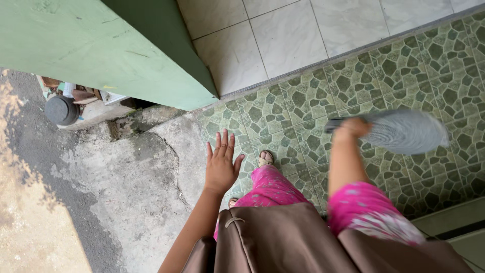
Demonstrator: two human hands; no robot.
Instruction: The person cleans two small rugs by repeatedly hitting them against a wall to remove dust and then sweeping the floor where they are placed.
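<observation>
Green stone-pattern tiles [404, 65]; left hand [221, 163] fingers spread; right hand [352, 128] gripping blurred grey cloth [404, 132].

Bright, even daylight, sun-dappled ground [30, 202] at left, motion blur on the grey cloth [404, 130].

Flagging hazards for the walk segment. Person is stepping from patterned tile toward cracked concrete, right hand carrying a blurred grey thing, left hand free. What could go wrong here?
1. The sandalled foot is near the edge where the green patterned tile meets the cracked concrete; the uneven seam could trip.
2. The right hand grips a grey object, blurred by motion; it might slip loose.
3. The left hand is spread open, holding nothing, with no support in reach.
</observation>
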